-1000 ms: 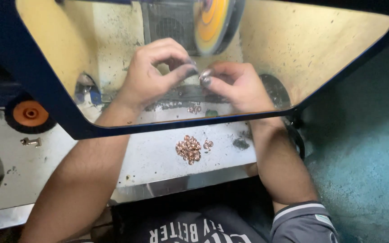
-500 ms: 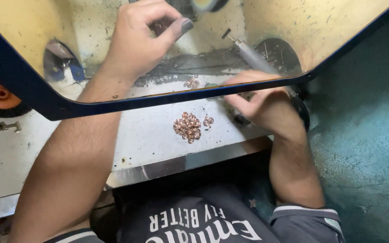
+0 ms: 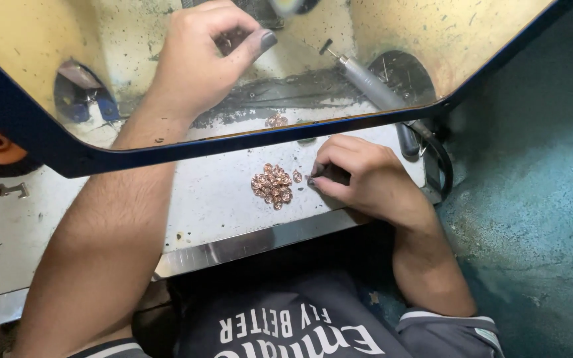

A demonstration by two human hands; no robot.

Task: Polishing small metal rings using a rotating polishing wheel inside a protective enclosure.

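The right hand (image 3: 366, 179) rests low on the pale bench top (image 3: 220, 199), outside the blue-edged transparent guard (image 3: 67, 159), with thumb and forefinger pinched together just beside the heap of small copper-coloured rings (image 3: 273, 186); one stray ring (image 3: 297, 176) lies at the fingertips, and whether it is already gripped or only touched is hard to tell, since the pinch point is dark and small. The left hand (image 3: 200, 63) is up behind the guard with its fingers curled shut, thumb pressed toward the forefinger; it may be holding a tiny piece, but the view through the stained panel does not show one. A handheld rotary tool with a metal shaft (image 3: 373, 86) lies slanted on the bench near a round opening, untouched. Judging from this, the main risk is that a piece so small slips from the pinch and skips off the metal front edge (image 3: 247, 244) onto the person's lap or the floor, or that a careless nudge scatters the heap. A second small cluster of rings (image 3: 275, 120) sits behind the guard. Compared with half a second ago, the right hand has come lower and nearer the heap, settling its fingertips at the stray ring, while the left hand has stayed raised behind the guard in much the same curl.
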